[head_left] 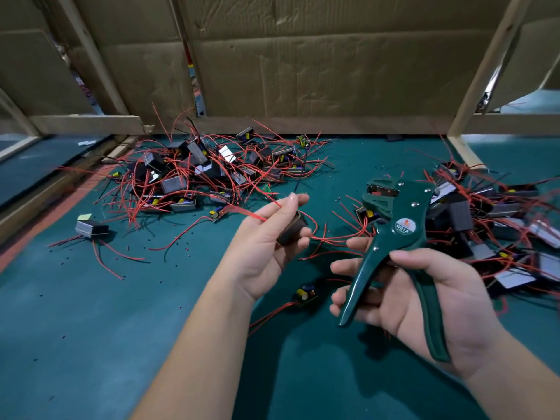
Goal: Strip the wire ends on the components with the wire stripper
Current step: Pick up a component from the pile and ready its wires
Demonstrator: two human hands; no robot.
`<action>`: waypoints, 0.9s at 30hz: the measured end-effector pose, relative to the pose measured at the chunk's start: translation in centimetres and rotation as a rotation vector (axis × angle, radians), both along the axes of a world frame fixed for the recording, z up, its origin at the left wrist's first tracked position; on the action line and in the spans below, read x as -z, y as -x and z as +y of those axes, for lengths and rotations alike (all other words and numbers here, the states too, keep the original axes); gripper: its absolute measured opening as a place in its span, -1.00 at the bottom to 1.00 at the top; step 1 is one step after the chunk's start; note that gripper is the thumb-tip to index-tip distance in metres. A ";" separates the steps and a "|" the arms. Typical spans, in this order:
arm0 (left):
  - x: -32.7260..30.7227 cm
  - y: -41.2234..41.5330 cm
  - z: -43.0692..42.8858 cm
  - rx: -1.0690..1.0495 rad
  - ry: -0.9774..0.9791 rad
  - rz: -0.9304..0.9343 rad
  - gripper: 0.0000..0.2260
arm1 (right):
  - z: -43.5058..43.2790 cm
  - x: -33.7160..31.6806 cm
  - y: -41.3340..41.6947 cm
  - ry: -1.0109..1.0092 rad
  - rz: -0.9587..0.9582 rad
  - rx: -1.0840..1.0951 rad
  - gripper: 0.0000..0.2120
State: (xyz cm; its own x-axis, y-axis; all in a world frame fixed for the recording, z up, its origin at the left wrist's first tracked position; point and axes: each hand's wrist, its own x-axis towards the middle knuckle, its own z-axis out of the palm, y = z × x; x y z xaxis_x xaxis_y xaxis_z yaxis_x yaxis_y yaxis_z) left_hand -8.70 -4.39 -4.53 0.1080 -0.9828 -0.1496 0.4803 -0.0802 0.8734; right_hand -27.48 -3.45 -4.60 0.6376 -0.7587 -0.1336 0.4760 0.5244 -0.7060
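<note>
My left hand (pixel 266 241) grips a small dark boxed component (pixel 292 230) above the green table (pixel 91 328); thin red wires (pixel 242 213) run from it across my fingers to the left and right. My right hand (pixel 424 301) holds the green wire stripper (pixel 397 237) by its two handles, jaws pointing up and left, handles spread apart. The stripper's jaws are to the right of the component and hold no wire. A small circuit board with red leads (pixel 304 294) lies on the table between my wrists.
A tangled pile of components with red wires (pixel 206 171) lies at the back centre-left, another pile (pixel 491 225) at the right. One lone component (pixel 91 228) sits at the left. Cardboard walls (pixel 333 65) and wooden frame posts (pixel 485 71) close the back. Bits of stripped insulation dot the table.
</note>
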 end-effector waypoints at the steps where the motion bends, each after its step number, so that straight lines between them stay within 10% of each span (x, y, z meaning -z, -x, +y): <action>1: 0.1 0.0 0.0 0.014 0.015 0.004 -0.82 | 0.0 0.0 0.0 -0.004 -0.003 -0.001 -0.35; 15: 0.0 0.4 0.4 0.270 0.158 0.216 -0.66 | -0.1 0.0 -0.1 -0.020 0.000 -0.004 -0.24; 27: 0.0 0.4 0.1 -0.036 0.123 -0.031 -0.88 | -0.1 0.1 -0.2 -0.013 0.021 0.016 -0.32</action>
